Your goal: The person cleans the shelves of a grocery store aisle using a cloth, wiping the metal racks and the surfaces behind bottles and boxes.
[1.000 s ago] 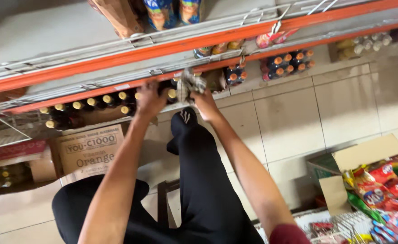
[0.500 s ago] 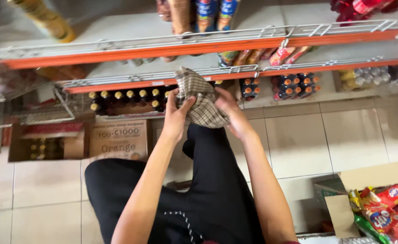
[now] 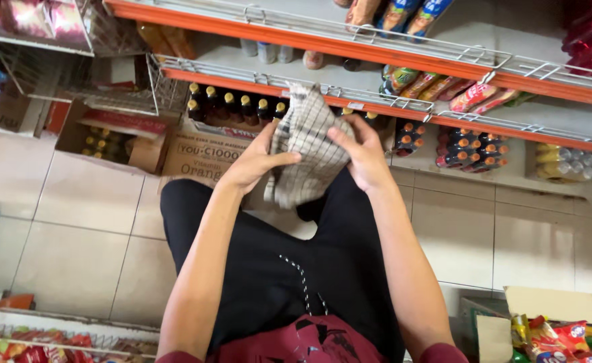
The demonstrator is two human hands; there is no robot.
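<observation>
Below the orange-edged metal shelf (image 3: 323, 46) with its wire front rail, a soft checked cloth in cream with thin dark lines (image 3: 306, 151) hangs bunched between both hands, in front of the person's black trousers (image 3: 276, 269). It is limp and creased, folded over itself, with its long axis running nearly upright, slightly tilted: the narrow top end points up toward the shelf and the wider loose end droops toward the trousers. The left hand (image 3: 256, 161) has its grip closed on the cloth's left edge, thumb laid across the front of the fabric and fingers behind. The right hand (image 3: 361, 154) holds the cloth's right side, fingers curled over it, the back of the hand facing the camera. Both forearms rise from the bottom of the view and converge at the cloth, wrists slightly bent. Under the shelf, just behind the cloth, stands a row of dark glass bottles with yellow caps (image 3: 235, 107); left of them sits an open brown cardboard box (image 3: 118, 138) on the pale tiled floor (image 3: 74, 235).
</observation>
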